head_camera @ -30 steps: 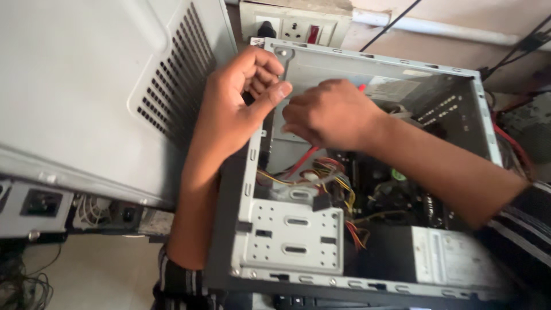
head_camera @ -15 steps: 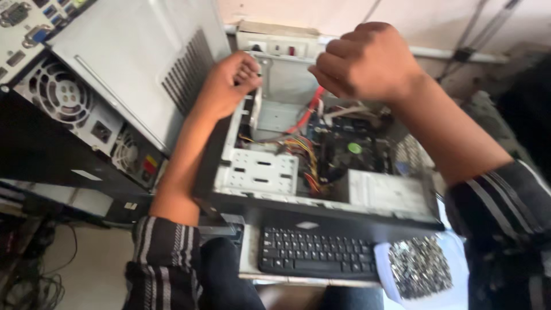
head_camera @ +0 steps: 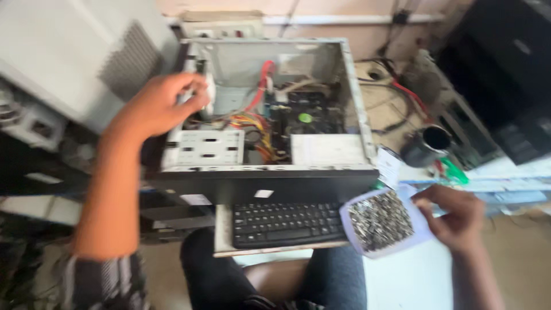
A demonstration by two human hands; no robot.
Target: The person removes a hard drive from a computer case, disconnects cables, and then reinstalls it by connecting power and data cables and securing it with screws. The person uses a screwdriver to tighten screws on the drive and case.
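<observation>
- Hands are working well apart – the left hand (head_camera: pixel 163 106) is resting at the upper left corner of the open computer case (head_camera: pixel 270 109), while the right hand (head_camera: pixel 453 218) is lying low at the right, outside the case.
- Left hand's fingers (head_camera: pixel 192 86) are curling over something pale at the case's left wall; blur is hiding whether they are clamping on it or only touching, so I cannot tell.
- Right hand is pinching the edge of a pale tray of small metal screws (head_camera: pixel 381 221), its fingers closing on the tray's right rim and holding it tilted just beside the case's front right corner.
- Case is lying on its side with its interior facing up – red cable (head_camera: pixel 261 86), bundle of yellow and orange wires (head_camera: pixel 252 123) and dark board with a green spot (head_camera: pixel 305 117) are showing inside.
- Black keyboard (head_camera: pixel 287 223) is sitting just below the case front, between the two hands, its right end touching or overlapped by the tray.
- Dark mug (head_camera: pixel 427 146) is standing on the cluttered tabletop (head_camera: pixel 505 178) to the right of the case, above the right hand.
- Grey side panel with vent holes (head_camera: pixel 80 63) is leaning at the left, behind the left hand.
</observation>
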